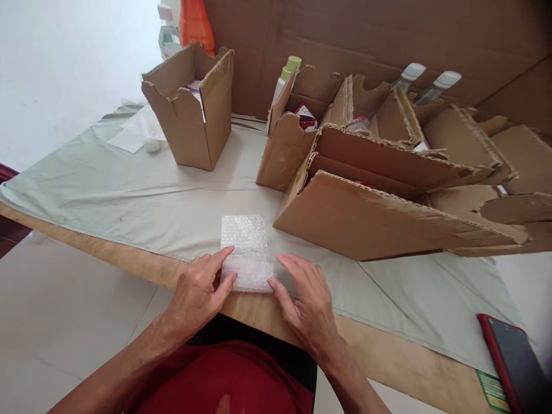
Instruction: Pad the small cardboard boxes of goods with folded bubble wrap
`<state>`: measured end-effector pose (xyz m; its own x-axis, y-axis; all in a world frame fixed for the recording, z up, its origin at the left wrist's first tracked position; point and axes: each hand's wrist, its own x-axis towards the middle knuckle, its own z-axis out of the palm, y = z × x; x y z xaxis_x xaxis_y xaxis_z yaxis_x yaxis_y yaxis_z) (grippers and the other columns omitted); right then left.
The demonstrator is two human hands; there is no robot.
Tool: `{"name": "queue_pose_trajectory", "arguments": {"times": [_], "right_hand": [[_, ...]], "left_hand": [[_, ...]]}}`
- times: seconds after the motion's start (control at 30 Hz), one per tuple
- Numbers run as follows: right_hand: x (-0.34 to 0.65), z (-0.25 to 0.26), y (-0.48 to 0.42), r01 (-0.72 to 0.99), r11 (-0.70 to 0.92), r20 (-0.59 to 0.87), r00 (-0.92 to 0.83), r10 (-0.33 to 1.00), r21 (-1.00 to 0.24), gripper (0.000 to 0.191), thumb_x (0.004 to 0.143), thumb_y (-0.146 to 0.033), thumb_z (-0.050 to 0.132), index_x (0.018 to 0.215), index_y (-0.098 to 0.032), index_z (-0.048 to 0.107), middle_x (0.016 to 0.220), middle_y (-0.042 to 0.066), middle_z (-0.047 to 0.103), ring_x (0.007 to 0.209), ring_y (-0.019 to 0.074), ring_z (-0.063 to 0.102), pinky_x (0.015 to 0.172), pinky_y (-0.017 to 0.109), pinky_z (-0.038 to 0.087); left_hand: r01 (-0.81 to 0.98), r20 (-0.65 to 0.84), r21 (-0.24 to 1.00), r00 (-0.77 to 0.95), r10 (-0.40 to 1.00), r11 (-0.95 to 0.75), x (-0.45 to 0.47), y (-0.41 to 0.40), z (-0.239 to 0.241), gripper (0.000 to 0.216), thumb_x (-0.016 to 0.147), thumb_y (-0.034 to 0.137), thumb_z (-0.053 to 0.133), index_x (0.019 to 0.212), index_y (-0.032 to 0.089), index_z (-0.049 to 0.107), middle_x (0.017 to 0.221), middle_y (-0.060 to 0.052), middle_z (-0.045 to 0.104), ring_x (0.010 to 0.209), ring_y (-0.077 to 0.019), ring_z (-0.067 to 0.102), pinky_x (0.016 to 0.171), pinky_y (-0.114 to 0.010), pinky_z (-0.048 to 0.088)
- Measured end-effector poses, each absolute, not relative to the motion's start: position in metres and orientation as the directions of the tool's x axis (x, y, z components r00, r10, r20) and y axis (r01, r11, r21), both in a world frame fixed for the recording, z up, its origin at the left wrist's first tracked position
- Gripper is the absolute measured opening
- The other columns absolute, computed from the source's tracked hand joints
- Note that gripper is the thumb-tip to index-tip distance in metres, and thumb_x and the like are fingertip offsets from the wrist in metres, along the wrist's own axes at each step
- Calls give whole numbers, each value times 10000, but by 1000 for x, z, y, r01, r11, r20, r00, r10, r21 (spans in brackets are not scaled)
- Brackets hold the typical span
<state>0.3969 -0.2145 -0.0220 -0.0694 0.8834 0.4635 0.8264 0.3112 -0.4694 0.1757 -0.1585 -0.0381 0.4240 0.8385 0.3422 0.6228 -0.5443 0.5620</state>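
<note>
A strip of clear bubble wrap (245, 241) lies on the pale green cloth (129, 190) near the table's front edge, its near end rolled into a thick bundle. My left hand (198, 290) presses the bundle's left side with fingers and thumb. On the other side, my right hand (304, 299) touches the bundle with its fingertips, fingers stretched. What the wrap encloses is hidden.
Several open cardboard boxes (190, 109) stand at the back, some holding bottles (287, 72) and small packages. Big cardboard flaps (379, 213) lie to the right. A phone in a red case (515, 362) rests at the right front corner. A brown cardboard wall closes the back.
</note>
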Motion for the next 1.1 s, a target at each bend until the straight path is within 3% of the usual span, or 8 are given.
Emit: {"name": "queue_pose_trajectory", "arguments": {"times": [0.17,0.27,0.4,0.6,0.7,0.83,0.93,1.1], "right_hand": [[391,-28,-213,828,451,381,-319,868,-333,275,966,-160,607,1236,-194,646,1279,128,721,1259,321,621,986,499,488],[389,-25,-209,778,459,341,-331,880,-430,252,993,-130,550,1202,-207,667,1178,90,768,1197,283,659,1008,500,479],[391,-16,-209,719,360,235,-273,933,-595,248,1022,-189,552,1244,-215,659,1069,58,775,1010,229,691,940,428,518],[383,-19,-214,854,371,324,-257,910,-364,311,1003,-252,585,1303,-181,621,1257,142,695,1163,310,617,986,493,476],[377,-25,-206,833,439,263,-364,893,-337,308,955,-205,646,1260,-170,635,1231,127,711,1156,317,621,1011,507,456],[375,-26,-193,785,363,369,-185,911,-502,218,990,-148,576,1194,-178,648,1106,89,763,1016,257,671,923,427,489],[372,-18,-198,672,284,323,-71,944,-684,214,999,-168,571,1190,-215,652,1073,54,770,965,217,677,893,380,509],[382,4,-227,621,134,101,-88,991,-772,344,916,-167,643,1251,-243,653,1283,65,711,1190,243,638,1035,419,495]], "left_hand": [[674,373,489,413,831,-554,176,-157,-40,300,992,221,546,1265,126,624,1050,-137,681,946,-277,656,821,-453,570],[580,394,530,479,785,-619,169,-166,-32,339,967,236,607,1297,156,600,1251,-160,644,1146,-305,609,972,-492,517],[468,331,628,561,758,-621,162,-166,-29,377,979,185,570,1356,192,554,1050,-74,710,968,-231,640,880,-405,528],[649,318,509,470,824,-566,171,-145,-42,309,991,244,567,1278,152,634,1030,-111,697,956,-286,628,861,-465,538],[635,308,608,363,879,-476,170,-149,-43,341,992,305,570,1305,180,623,1104,-115,680,1028,-286,638,927,-474,540],[443,68,889,123,990,-116,163,-168,-39,510,954,405,624,1419,219,530,1190,-105,676,1064,-257,670,934,-424,572],[173,-160,976,152,975,133,166,-179,-35,712,916,437,674,1534,210,402,1280,-126,679,1153,-272,687,977,-410,583],[140,-185,979,279,942,151,183,-185,-26,773,929,393,670,1610,284,322,1357,-94,671,1176,-253,697,1005,-362,583]]}}
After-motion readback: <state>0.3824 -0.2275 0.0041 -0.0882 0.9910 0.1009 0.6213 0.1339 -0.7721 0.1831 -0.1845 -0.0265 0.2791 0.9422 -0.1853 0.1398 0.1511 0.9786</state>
